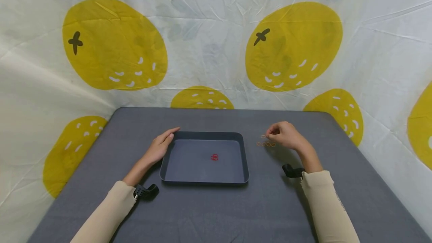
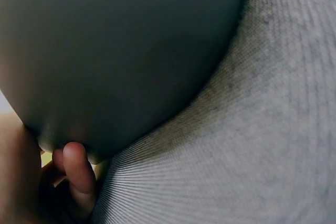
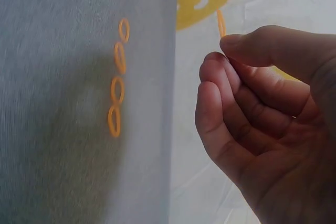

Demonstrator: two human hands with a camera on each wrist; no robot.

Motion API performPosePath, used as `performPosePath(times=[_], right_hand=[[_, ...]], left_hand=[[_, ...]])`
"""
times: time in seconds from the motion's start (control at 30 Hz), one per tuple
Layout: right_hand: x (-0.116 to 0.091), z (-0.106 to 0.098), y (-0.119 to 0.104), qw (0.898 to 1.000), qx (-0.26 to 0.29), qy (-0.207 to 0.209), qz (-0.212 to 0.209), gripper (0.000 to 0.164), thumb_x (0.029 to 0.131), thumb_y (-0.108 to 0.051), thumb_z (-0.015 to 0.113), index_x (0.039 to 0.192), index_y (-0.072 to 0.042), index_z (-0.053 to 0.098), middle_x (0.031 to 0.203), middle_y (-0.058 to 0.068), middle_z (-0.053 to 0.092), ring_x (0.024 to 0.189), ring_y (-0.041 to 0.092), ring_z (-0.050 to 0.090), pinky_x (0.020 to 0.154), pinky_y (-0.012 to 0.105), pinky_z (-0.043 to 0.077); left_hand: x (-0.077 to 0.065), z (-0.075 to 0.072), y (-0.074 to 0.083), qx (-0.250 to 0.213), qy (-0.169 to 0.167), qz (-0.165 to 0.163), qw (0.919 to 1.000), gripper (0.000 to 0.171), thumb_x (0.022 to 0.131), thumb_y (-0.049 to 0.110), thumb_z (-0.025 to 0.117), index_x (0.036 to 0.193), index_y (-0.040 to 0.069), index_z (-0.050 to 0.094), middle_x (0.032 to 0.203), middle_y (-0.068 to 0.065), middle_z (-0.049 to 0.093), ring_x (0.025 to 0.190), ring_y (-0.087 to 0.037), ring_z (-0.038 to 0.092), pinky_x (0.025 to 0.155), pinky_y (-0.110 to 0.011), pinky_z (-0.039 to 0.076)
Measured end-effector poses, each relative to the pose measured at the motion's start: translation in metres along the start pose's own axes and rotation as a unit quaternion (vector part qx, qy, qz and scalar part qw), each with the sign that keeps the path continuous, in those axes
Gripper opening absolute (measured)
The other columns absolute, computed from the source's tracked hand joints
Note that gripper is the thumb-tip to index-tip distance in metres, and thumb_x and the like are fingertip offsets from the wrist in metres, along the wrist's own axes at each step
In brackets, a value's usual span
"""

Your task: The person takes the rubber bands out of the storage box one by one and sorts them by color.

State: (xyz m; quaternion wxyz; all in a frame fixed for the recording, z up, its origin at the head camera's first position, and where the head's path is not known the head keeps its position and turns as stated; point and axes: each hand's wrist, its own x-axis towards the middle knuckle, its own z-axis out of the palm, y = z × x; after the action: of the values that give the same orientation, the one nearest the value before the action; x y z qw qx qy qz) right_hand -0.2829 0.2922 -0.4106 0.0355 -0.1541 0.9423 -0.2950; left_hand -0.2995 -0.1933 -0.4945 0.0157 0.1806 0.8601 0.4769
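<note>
A dark grey tray [image 1: 204,181] lies on the table, with small red rubber bands [image 1: 214,157] inside it. My left hand [image 1: 160,146] holds the tray at its far left corner, thumb at the rim; in the left wrist view, bent fingers [image 2: 77,166] show against the tray's outer wall [image 2: 131,61]. To the right of the tray, my right hand [image 1: 287,135] pinches a small orange rubber band [image 3: 221,23] between thumb and forefinger, above the table. Several more orange rubber bands [image 3: 117,90] lie in a row on the cloth beneath it.
Grey cloth covers the table [image 1: 202,213]. Behind it hangs a white curtain [image 1: 209,48] printed with large yellow fruit shapes. A black wrist camera [image 1: 147,192] is strapped to the left wrist and another [image 1: 292,171] to the right.
</note>
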Motion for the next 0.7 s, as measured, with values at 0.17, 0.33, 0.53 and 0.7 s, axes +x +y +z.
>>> performPosePath(times=[0.17, 0.33, 0.53, 0.7], right_hand=[[-0.004, -0.005, 0.015, 1.000, 0.004, -0.013, 0.024, 0.017, 0.099, -0.011, 0.066, 0.102, 0.002, 0.077, 0.093, 0.014, 0.075, 0.077, 0.015, 0.061, 0.068, 0.031, 0.050], [-0.005, -0.008, 0.032, 0.999, 0.012, -0.033, 0.029, 0.018, 0.098, -0.010, 0.066, 0.100, 0.004, 0.076, 0.077, 0.011, 0.069, 0.069, 0.014, 0.055, 0.064, 0.030, 0.046], [-0.010, -0.010, 0.055, 0.997, 0.027, -0.056, 0.050, 0.016, 0.096, -0.008, 0.068, 0.097, 0.005, 0.078, 0.075, 0.004, 0.069, 0.067, 0.009, 0.057, 0.062, 0.026, 0.048], [-0.013, -0.011, 0.066, 0.994, 0.036, -0.074, 0.066, 0.016, 0.095, -0.007, 0.069, 0.095, 0.006, 0.077, 0.078, 0.005, 0.071, 0.069, 0.009, 0.060, 0.063, 0.025, 0.052]], left_hand=[[0.002, 0.001, 0.000, -0.003, -0.001, -0.002, 1.0000, 0.047, 0.115, 0.032, 0.034, 0.159, 0.019, 0.044, 0.166, -0.011, 0.040, 0.155, -0.039, 0.033, 0.122, -0.064, 0.029], [0.001, 0.000, 0.000, -0.005, -0.002, -0.004, 1.0000, 0.047, 0.115, 0.032, 0.034, 0.159, 0.019, 0.044, 0.166, -0.012, 0.038, 0.155, -0.040, 0.032, 0.121, -0.065, 0.028], [-0.001, 0.000, 0.003, -0.016, -0.006, -0.003, 0.9999, 0.047, 0.115, 0.028, 0.035, 0.159, 0.017, 0.043, 0.166, -0.014, 0.037, 0.155, -0.041, 0.031, 0.121, -0.066, 0.028], [0.000, 0.001, 0.003, -0.016, -0.003, -0.005, 0.9999, 0.046, 0.115, 0.028, 0.036, 0.159, 0.017, 0.044, 0.166, -0.013, 0.039, 0.155, -0.040, 0.032, 0.121, -0.065, 0.028]])
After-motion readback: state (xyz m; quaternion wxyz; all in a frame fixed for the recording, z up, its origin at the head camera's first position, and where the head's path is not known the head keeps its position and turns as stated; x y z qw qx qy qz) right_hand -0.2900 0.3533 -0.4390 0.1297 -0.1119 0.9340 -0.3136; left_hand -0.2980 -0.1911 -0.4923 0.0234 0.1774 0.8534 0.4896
